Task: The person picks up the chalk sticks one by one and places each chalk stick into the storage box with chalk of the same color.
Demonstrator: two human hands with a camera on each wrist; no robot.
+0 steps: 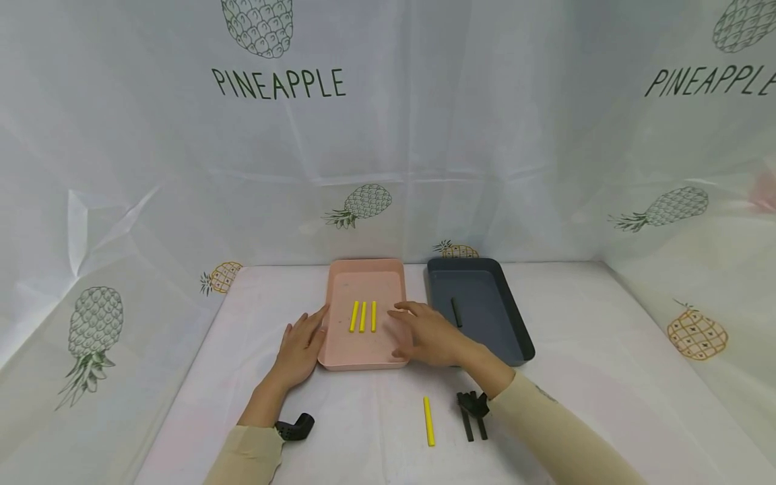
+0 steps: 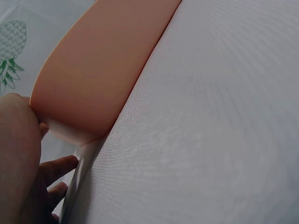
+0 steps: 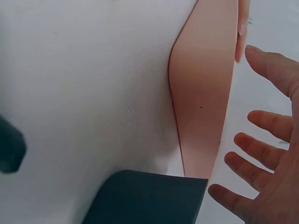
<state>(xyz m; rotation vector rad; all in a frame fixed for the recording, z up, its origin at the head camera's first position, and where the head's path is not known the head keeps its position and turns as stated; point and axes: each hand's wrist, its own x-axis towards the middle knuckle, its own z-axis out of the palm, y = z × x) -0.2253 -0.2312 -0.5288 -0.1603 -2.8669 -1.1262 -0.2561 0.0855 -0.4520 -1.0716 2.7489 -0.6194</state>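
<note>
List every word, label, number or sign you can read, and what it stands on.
"PINEAPPLE": upper left of the head view, on white sheeting.
"PINEAPPLE": upper right, same view, also on white sheeting.
Too small to read: dark mark at the right sleeve.
No readable text on the pink tray, dark tray, yellow sticks or black sticks.

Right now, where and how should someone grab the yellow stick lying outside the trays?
Probably pinch the yellow stick at its middle, from above, across its long sides: it lies flat, thin and straight, with black sticks apart to its right.
</note>
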